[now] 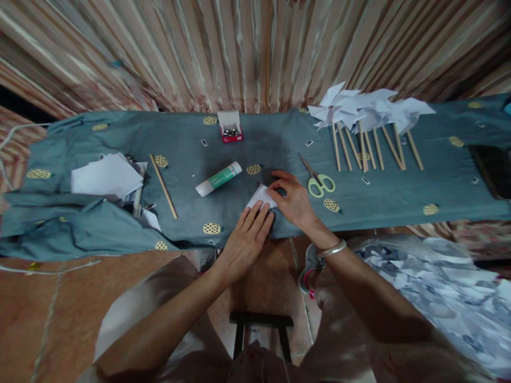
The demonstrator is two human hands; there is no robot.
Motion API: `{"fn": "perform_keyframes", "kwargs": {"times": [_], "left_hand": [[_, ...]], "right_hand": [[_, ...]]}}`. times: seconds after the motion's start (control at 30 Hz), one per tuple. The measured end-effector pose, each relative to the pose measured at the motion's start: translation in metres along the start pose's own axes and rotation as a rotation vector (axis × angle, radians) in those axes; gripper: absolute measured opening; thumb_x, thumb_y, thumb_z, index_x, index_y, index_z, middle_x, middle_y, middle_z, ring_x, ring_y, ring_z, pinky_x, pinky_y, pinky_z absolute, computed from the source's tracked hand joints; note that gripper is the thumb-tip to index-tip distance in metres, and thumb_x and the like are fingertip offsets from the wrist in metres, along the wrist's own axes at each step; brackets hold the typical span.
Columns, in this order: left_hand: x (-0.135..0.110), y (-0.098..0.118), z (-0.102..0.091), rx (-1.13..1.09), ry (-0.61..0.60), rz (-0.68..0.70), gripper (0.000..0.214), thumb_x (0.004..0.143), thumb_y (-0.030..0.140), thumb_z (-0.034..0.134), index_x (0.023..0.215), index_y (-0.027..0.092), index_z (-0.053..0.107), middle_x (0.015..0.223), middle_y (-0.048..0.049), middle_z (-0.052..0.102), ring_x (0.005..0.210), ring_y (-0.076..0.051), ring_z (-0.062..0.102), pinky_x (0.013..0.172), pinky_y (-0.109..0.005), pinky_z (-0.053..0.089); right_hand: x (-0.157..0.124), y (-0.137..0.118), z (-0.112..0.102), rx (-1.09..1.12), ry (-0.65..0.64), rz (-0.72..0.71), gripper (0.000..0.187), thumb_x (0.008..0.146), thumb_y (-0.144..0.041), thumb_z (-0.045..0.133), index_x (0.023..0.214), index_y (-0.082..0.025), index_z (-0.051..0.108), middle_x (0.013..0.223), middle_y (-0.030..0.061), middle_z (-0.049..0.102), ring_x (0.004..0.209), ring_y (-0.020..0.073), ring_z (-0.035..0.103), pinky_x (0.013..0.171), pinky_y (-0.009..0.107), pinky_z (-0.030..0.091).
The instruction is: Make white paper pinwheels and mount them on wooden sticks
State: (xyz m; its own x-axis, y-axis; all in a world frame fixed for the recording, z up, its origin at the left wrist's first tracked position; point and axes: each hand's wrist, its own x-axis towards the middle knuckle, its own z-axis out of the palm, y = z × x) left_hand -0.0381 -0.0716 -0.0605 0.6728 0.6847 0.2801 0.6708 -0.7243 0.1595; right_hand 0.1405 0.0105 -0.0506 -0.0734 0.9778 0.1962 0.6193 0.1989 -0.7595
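Two hands (247, 236), left flat, right's grip unclear, touch paper (257, 195) (corner pointing forward, long axis hidden).

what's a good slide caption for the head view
Left hand and right hand on white paper, between glue stick and scissors.

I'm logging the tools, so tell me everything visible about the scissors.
The scissors have two pale green, plastic-looking finger loops and slim, metallic blades that look closed. They lie on the patterned green cloth, tips angled away and leftward, to the right of the right hand. Neither of the hands touches them.
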Motion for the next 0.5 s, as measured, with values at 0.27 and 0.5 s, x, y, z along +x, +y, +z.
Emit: {"fn": "perform_keyframes", "kwargs": {"times": [0.27, 0.5], "left_hand": [[-0.0005, 0.0014, 0.0003, 0.001, -0.014, -0.015, 0.050, 0.096, 0.013, 0.043, 0.145, 0.004, 0.038, 0.152, -0.0245, 0.041, 0.151, -0.035, 0.015, 0.117, -0.057, 0.033], [-0.0001, -0.0006, -0.0011, -0.016, -0.043, -0.013, 0.053, 0.095, 0.012, 0.044, 0.147, 0.006, 0.035, 0.154, -0.0243, 0.038, 0.151, -0.034, 0.013, 0.118, -0.058, 0.030]], "right_hand": [[0.0016, -0.0013, 0.0018, -0.037, 0.002, -0.035, 0.008, 0.082, -0.021, 0.064, 0.075, -0.022, 0.067, 0.124, 0.0109, 0.068, 0.122, 0.0279, 0.059, 0.108, 0.047, 0.042], [0.0017, -0.0004, 0.0050, -0.052, 0.022, -0.038, 0.010, 0.083, -0.022, 0.061, 0.076, -0.024, 0.066, 0.123, 0.0091, 0.068, 0.122, 0.0276, 0.059, 0.108, 0.047, 0.042]]}}
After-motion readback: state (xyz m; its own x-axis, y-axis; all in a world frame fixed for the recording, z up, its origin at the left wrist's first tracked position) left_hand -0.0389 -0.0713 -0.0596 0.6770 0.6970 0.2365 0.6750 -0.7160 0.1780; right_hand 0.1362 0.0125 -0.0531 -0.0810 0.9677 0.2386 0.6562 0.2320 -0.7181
